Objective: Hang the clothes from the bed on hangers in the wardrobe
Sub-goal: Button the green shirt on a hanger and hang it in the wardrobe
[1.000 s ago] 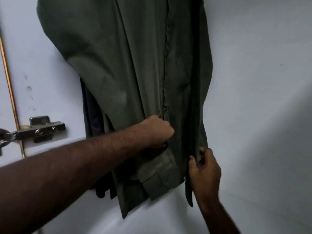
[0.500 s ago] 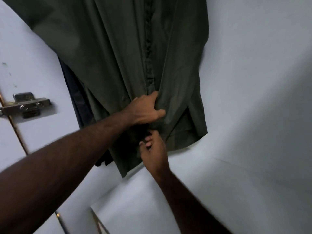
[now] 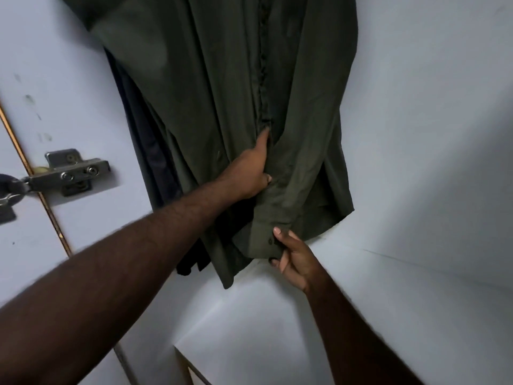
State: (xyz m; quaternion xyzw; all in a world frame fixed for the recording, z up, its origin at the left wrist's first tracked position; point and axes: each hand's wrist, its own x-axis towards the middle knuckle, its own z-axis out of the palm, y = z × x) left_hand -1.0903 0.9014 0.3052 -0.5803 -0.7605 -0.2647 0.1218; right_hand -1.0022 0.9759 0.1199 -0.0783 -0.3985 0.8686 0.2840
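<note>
On my feed the right hand is clamped on the sleeve cuff — thumb flat on the front just beside the cuff's button, fingertips curled under its lower edge. The left hand is higher up, closed on a fold of the green shirt at the button placket. Its thumb presses the cloth from the front and the forefinger lies straight up along the placket. The other fingers are buried in the fabric where I cannot see them. The two hands are near each other but not touching.

The shirt hangs inside the wardrobe, front toward me, hem clear of the white shelf below. Its top runs out of view, so I cannot tell what it hangs from.

Behind it on the left hangs a darker garment — its lower end shows below the left forearm. Further left, a metal hinge is screwed to the white panel, next to a brass-coloured strip.
</note>
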